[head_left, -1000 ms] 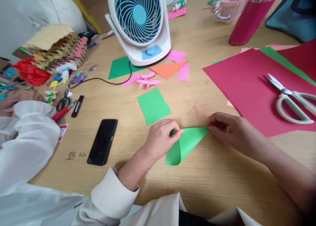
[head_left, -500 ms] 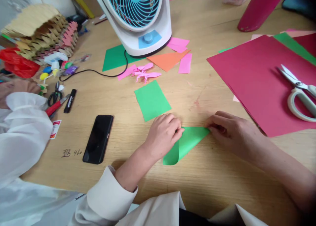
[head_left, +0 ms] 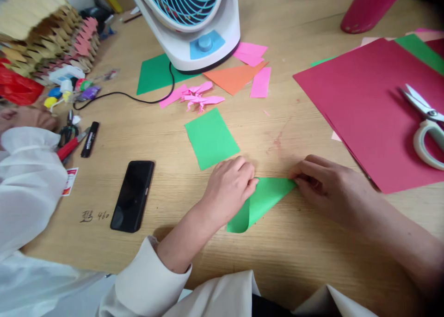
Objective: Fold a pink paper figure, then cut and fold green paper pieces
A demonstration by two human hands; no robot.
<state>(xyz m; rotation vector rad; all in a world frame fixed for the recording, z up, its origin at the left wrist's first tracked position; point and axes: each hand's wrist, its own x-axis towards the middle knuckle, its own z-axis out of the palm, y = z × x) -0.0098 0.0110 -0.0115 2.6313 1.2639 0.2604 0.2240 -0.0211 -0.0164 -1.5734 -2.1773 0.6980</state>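
Between my two hands a sheet of green paper (head_left: 267,197) is bent over on itself, its lower left side curling up from the table. My left hand (head_left: 231,187) grips the sheet's upper left edge, with thumb and fingers closed. At the paper's right corner, my right hand (head_left: 321,183) pinches the tip between thumb and fingers. A second green paper square (head_left: 212,139) lies flat just beyond my left hand. Farther back rests a pink folded paper figure (head_left: 199,97).
A fan (head_left: 204,35) stands at the back. Scissors (head_left: 428,123) lie on red paper sheets (head_left: 360,109) to the right, near a dark pink cylinder (head_left: 369,7). On the left are a phone (head_left: 132,196), a black marker (head_left: 90,139) and another person's white sleeve (head_left: 29,183).
The view has shifted slightly, so background things sit a little differently in it. Both hands keep nearly the same hold on the bent green paper.
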